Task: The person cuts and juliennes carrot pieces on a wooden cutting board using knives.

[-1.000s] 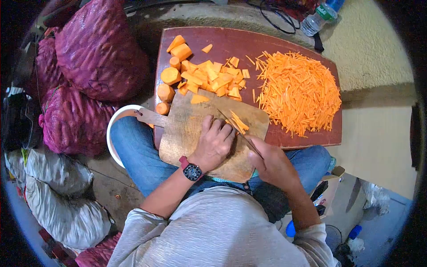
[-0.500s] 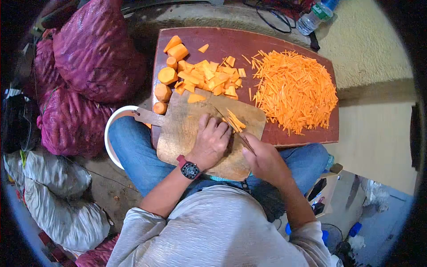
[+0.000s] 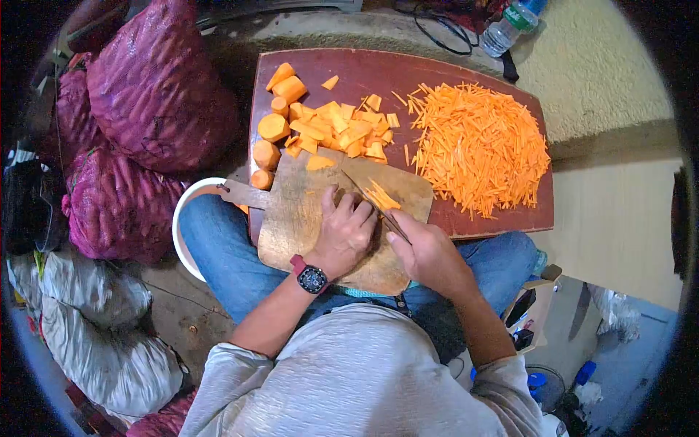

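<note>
A wooden cutting board with a handle lies across my lap and the edge of the red tabletop. My left hand rests on it, fingers bent beside the blade; whatever lies under the fingertips is hidden. My right hand is closed around the handle of a knife, whose blade slants up and left past my left fingers. Thin carrot sticks lie just right of the blade. A flat carrot slice sits at the board's top edge.
Carrot chunks and cut carrot slices cover the left of the red tabletop. A large heap of shredded carrot sits right. A white bucket and purple mesh sacks stand left, a plastic bottle top right.
The knife has shifted slightly against the left fingers, and those fingers are a little more spread. The carrot sticks beside the blade sit about where they were.
</note>
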The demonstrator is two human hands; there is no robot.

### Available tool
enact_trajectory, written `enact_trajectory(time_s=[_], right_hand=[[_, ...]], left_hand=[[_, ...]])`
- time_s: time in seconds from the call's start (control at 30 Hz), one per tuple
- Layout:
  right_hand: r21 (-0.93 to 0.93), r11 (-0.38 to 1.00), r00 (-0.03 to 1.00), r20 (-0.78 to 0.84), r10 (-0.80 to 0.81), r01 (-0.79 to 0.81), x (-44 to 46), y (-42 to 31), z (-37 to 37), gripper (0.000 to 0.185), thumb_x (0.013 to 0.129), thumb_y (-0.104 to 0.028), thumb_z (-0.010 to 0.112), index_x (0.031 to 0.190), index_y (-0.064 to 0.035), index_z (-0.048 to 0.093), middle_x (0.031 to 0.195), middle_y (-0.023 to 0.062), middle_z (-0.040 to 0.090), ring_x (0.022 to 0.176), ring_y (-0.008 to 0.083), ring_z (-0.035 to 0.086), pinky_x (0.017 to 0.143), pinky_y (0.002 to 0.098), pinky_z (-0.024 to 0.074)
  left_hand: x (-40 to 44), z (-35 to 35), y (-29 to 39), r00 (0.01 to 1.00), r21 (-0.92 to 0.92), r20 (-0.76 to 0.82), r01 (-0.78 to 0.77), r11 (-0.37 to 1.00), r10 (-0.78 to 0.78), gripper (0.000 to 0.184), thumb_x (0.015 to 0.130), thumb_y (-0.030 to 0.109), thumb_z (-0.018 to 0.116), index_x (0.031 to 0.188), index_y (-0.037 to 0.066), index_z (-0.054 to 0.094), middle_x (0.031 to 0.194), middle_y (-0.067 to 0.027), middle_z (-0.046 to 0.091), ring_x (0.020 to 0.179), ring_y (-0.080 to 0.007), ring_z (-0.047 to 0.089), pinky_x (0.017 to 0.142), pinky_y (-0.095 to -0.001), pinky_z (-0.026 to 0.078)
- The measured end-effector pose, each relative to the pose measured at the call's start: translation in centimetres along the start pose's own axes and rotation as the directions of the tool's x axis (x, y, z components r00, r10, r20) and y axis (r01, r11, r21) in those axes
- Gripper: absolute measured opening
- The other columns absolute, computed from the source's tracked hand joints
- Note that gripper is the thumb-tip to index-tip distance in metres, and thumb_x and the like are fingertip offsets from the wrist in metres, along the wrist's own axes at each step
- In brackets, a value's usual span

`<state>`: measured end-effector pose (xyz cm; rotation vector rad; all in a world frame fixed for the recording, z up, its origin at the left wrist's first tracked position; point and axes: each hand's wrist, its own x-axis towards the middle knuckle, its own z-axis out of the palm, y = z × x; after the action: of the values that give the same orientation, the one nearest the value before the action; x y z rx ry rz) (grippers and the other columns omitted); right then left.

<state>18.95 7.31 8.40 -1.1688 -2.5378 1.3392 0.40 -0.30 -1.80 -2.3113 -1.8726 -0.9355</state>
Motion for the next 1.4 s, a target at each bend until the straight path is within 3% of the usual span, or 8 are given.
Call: enact_trajectory(time_s=[0.6, 0.7, 0.9, 1.0, 1.07, 1.2, 1.27, 1.4], right_hand=[[0.016, 0.999, 0.996, -0.077, 0.036, -0.035, -0.4, 0.4, 1.0, 0.037, 0.105, -0.012, 0.061, 0.137, 0.0056, 0.061, 0.112, 0.0346, 0.072, 0.109, 0.0527, 0.071, 0.091, 0.053, 0.0569], [0.059, 0.998, 0.998, -0.066, -0.007, 0.011, 0.0, 0.2, 0.6, 0.036, 0.106, -0.019, 0.062, 0.135, 0.001, 0.059, 0.108, 0.0336, 0.072, 0.102, 0.0554, 0.07, 0.085, 0.06, 0.0568], [0.025, 1.0, 0.994, -0.108, -0.003, 0.006, -0.7, 0.1, 1.2, 0.034, 0.106, -0.015, 0.062, 0.134, 0.0021, 0.06, 0.107, 0.0342, 0.072, 0.104, 0.0562, 0.069, 0.085, 0.0595, 0.0565], [0.056, 0.998, 0.992, -0.124, 0.011, -0.004, 0.2, -0.6, 0.8, 0.035, 0.105, -0.011, 0.062, 0.134, 0.0068, 0.062, 0.102, 0.0346, 0.072, 0.099, 0.0516, 0.073, 0.082, 0.0515, 0.0571], [0.089, 0.996, 0.997, -0.08, 0.017, -0.01, -0.4, -0.9, 0.4, 0.032, 0.106, -0.016, 0.062, 0.133, 0.0016, 0.06, 0.107, 0.0349, 0.071, 0.105, 0.0563, 0.069, 0.086, 0.0596, 0.0561], [0.062, 0.998, 0.994, -0.106, -0.004, 0.011, -1.1, -0.5, 0.7, 0.031, 0.107, -0.016, 0.061, 0.132, 0.0012, 0.06, 0.107, 0.0346, 0.071, 0.106, 0.0565, 0.068, 0.086, 0.0599, 0.056], [0.031, 0.998, 0.993, -0.104, 0.049, -0.046, -0.3, -0.7, 0.9, 0.033, 0.105, -0.011, 0.062, 0.134, 0.0051, 0.062, 0.099, 0.0332, 0.071, 0.097, 0.0515, 0.073, 0.081, 0.0513, 0.0566], [0.007, 0.999, 0.991, -0.128, -0.04, 0.042, 0.0, -0.2, 0.6, 0.033, 0.104, -0.01, 0.061, 0.134, 0.0038, 0.063, 0.1, 0.0316, 0.072, 0.099, 0.0496, 0.074, 0.082, 0.0497, 0.0571]], left_hand=[[0.0, 0.0, 0.0, 1.0, -0.014, 0.003, 0.014, 1.0, -0.014, 0.028, 0.082, 0.016, 0.07, 0.103, 0.001, 0.08, 0.104, -0.0099, 0.067, 0.108, -0.0333, 0.062, 0.113, -0.0678, 0.035], [0.2, -0.3, -0.1, 0.999, -0.018, 0.038, 0.026, 0.999, -0.026, 0.033, 0.077, 0.017, 0.073, 0.107, 0.004, 0.08, 0.105, -0.0096, 0.065, 0.109, -0.0338, 0.061, 0.114, -0.0663, 0.035], [0.0, -0.2, -0.1, 0.999, -0.051, 0.031, 0.03, 0.998, -0.029, 0.03, 0.08, 0.017, 0.073, 0.105, 0.001, 0.08, 0.107, -0.0106, 0.067, 0.11, -0.0342, 0.062, 0.113, -0.0682, 0.035], [0.1, -0.1, -0.2, 1.0, -0.03, 0.01, 0.017, 0.999, -0.017, 0.032, 0.079, 0.017, 0.074, 0.106, 0.001, 0.08, 0.108, -0.011, 0.068, 0.112, -0.0343, 0.062, 0.113, -0.0678, 0.036], [0.1, -0.2, -0.2, 0.999, -0.017, 0.026, 0.021, 1.0, -0.021, 0.033, 0.078, 0.018, 0.075, 0.106, 0.001, 0.08, 0.107, -0.0113, 0.068, 0.112, -0.0349, 0.062, 0.114, -0.0672, 0.036], [-0.1, -0.3, -0.1, 0.999, 0.009, 0.03, 0.014, 1.0, -0.015, 0.039, 0.075, 0.016, 0.075, 0.111, 0.003, 0.08, 0.108, -0.0095, 0.067, 0.111, -0.0329, 0.062, 0.111, -0.0647, 0.037], [0.1, -0.3, -0.2, 0.999, -0.019, 0.032, 0.023, 1.0, -0.022, 0.042, 0.072, 0.018, 0.077, 0.112, 0.003, 0.08, 0.108, -0.0097, 0.067, 0.111, -0.0332, 0.062, 0.111, -0.0645, 0.037], [0.3, -0.3, -0.2, 1.0, -0.056, -0.013, 0.026, 0.998, -0.026, 0.044, 0.067, 0.017, 0.079, 0.109, 0.004, 0.079, 0.107, -0.01, 0.066, 0.109, -0.0336, 0.062, 0.111, -0.0639, 0.037]])
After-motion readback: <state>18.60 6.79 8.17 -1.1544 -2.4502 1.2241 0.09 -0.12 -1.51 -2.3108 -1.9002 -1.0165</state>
